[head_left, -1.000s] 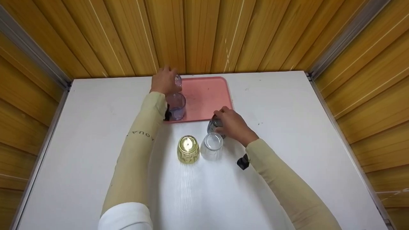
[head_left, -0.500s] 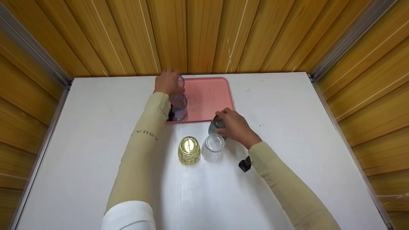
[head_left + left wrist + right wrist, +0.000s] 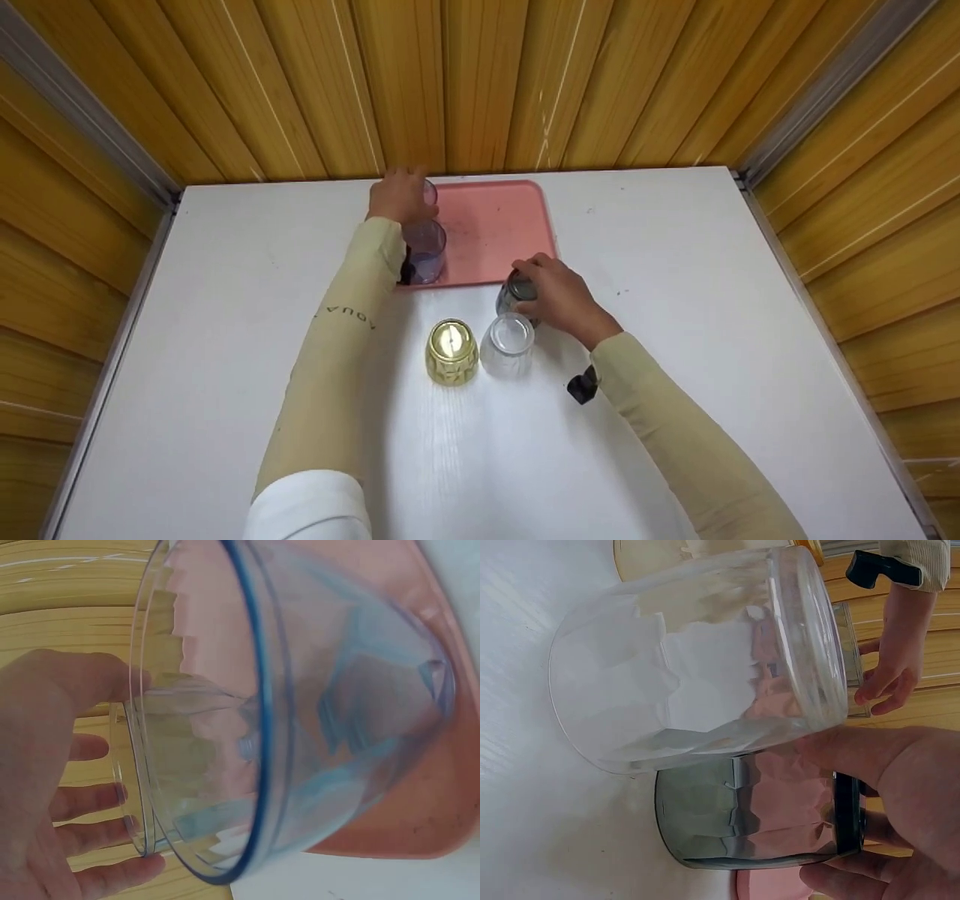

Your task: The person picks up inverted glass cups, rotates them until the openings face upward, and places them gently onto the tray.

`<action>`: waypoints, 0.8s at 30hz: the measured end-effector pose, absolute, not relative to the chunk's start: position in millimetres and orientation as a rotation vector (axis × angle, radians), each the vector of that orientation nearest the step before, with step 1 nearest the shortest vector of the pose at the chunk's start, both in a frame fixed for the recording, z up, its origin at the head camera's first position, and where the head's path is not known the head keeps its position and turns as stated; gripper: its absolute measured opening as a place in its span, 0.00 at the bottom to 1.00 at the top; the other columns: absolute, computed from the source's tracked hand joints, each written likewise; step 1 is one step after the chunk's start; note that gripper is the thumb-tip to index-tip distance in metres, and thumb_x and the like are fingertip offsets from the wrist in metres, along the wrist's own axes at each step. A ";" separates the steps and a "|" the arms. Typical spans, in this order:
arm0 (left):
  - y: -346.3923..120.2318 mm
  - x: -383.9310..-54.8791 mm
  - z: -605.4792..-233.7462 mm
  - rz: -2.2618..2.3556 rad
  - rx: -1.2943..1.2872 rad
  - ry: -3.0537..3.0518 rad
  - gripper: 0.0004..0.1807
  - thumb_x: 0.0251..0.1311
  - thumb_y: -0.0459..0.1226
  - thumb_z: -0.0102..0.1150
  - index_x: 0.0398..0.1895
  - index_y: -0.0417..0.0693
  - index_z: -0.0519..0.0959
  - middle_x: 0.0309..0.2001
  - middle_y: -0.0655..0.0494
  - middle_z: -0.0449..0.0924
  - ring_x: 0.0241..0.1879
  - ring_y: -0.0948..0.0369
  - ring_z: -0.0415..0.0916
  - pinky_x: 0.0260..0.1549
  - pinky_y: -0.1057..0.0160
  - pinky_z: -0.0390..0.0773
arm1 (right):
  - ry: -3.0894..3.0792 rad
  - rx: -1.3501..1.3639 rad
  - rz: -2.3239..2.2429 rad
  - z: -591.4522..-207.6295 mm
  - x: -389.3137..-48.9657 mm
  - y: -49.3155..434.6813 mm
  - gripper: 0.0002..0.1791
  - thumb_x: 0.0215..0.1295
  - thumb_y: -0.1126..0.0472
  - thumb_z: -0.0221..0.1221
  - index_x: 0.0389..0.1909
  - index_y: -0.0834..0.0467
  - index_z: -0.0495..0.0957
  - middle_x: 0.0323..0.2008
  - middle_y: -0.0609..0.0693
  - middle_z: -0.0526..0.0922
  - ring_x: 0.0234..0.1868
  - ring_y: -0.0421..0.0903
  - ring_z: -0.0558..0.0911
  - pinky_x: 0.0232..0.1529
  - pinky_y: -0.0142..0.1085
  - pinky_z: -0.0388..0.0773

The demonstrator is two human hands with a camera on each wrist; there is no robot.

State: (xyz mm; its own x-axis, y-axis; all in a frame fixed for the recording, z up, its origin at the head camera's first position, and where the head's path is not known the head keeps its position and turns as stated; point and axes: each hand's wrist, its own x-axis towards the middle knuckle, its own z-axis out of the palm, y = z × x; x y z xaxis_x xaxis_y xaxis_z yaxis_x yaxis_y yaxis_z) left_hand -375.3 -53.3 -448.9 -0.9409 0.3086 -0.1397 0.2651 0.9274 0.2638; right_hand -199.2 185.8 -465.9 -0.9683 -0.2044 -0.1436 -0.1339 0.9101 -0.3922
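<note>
Sleeve lettering: "AQUA", all caps, can be read pretty clearly in the head view
Printed on: beige sleeve of the left arm, roughly 8 o'clock from the view's middle
Colour: dark letters, kinda thin
Way up: upside down as seen here, tops pointed to about 6 o'clock, word run from 3 toward 9
After the last A: tiny dark mark is seen toward 9 o'clock, too small to be made out tbh
</note>
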 end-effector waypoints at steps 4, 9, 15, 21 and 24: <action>-53.1 -373.9 -448.0 0.334 0.449 2.895 0.39 0.58 0.52 0.60 0.69 0.46 0.61 0.66 0.38 0.65 0.65 0.43 0.64 0.57 0.40 0.73 | 2.894 -0.265 -0.603 -466.2 -199.4 188.1 0.39 0.52 0.55 0.72 0.66 0.52 0.69 0.56 0.52 0.74 0.59 0.52 0.75 0.60 0.49 0.74; -51.2 -369.7 -443.3 0.294 0.455 2.887 0.38 0.61 0.52 0.58 0.69 0.44 0.60 0.67 0.37 0.64 0.67 0.42 0.62 0.62 0.39 0.68 | 2.878 -0.275 -0.636 -464.6 -201.7 188.5 0.39 0.51 0.55 0.72 0.65 0.54 0.70 0.54 0.52 0.74 0.57 0.51 0.75 0.60 0.48 0.74; -45.0 -362.7 -437.4 0.257 0.515 2.894 0.36 0.63 0.51 0.56 0.70 0.45 0.61 0.67 0.37 0.65 0.68 0.42 0.61 0.66 0.40 0.63 | 2.858 -0.273 -0.653 -462.3 -204.3 188.3 0.39 0.50 0.56 0.73 0.64 0.54 0.70 0.53 0.51 0.75 0.56 0.50 0.75 0.60 0.47 0.74; -40.7 -357.5 -433.7 0.229 0.555 2.901 0.34 0.63 0.50 0.56 0.68 0.46 0.63 0.66 0.40 0.65 0.67 0.43 0.62 0.66 0.40 0.63 | 2.833 -0.272 -0.678 -461.0 -205.2 188.3 0.39 0.49 0.56 0.73 0.64 0.54 0.70 0.53 0.50 0.75 0.56 0.49 0.76 0.61 0.47 0.74; -39.2 -354.8 -432.4 0.218 0.573 2.896 0.34 0.63 0.50 0.56 0.69 0.46 0.62 0.66 0.40 0.64 0.67 0.43 0.61 0.66 0.41 0.62 | 2.842 -0.275 -0.670 -461.5 -204.8 189.9 0.39 0.50 0.55 0.73 0.64 0.54 0.70 0.53 0.50 0.75 0.56 0.49 0.76 0.61 0.48 0.74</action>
